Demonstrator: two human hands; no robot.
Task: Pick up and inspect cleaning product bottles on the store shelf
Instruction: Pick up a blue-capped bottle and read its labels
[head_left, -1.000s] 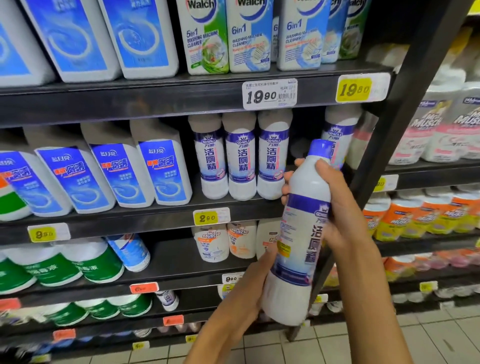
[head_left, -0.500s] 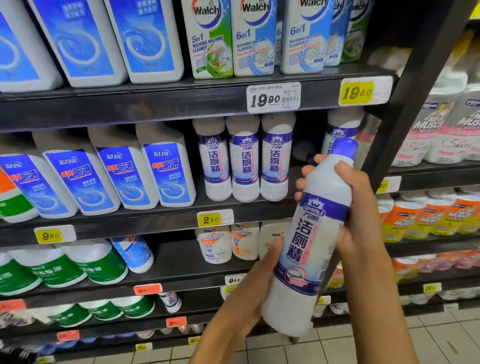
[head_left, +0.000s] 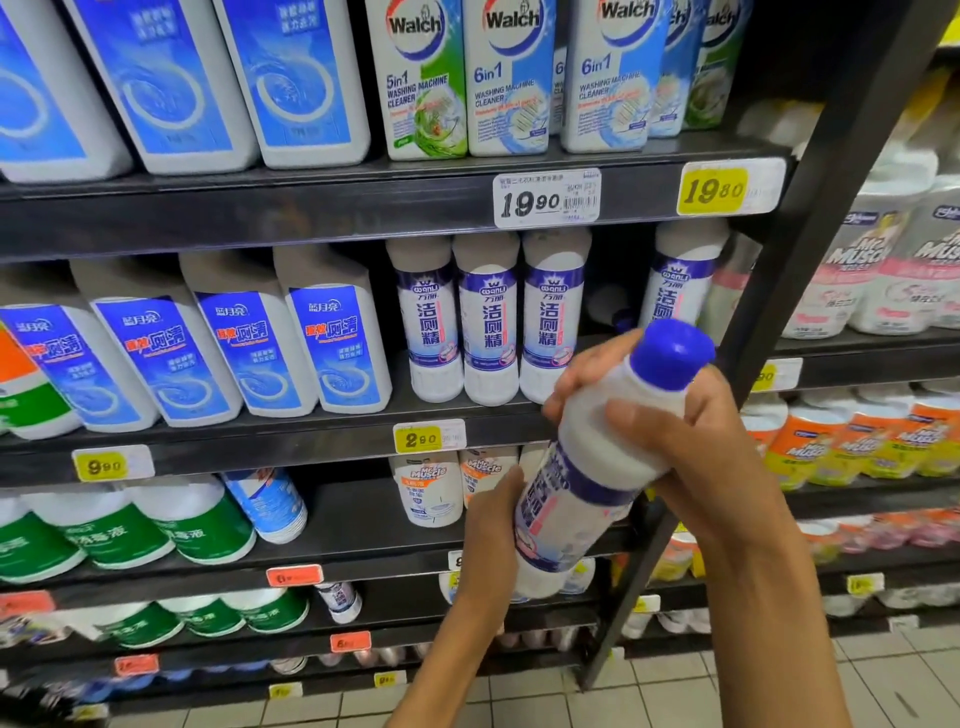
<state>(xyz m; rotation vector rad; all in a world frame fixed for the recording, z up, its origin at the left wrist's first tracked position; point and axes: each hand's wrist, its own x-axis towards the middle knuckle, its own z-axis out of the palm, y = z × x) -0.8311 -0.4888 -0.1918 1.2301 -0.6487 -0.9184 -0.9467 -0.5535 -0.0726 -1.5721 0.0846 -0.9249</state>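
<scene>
Bottle (head_left: 597, 467) gripped in both hands before shelf (head_left: 260, 223), tilted, cap toward one o'clock.
Right hand (head_left: 691, 447) wrapped round smooth white plastic shoulder under round blue cap (head_left: 671, 353); left hand (head_left: 488, 540) cupping labelled base. Matching cylinders (head_left: 488, 317) at eleven o'clock; Walch cartons (head_left: 509, 78) at twelve; "19.90" tag (head_left: 546, 198).

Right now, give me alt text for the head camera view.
Two hands hold a tilted white bottle with a blue cap: right hand gripping its upper body, left hand near its base. Behind, dark store shelves carry cleaning bottles and price tags.
</scene>
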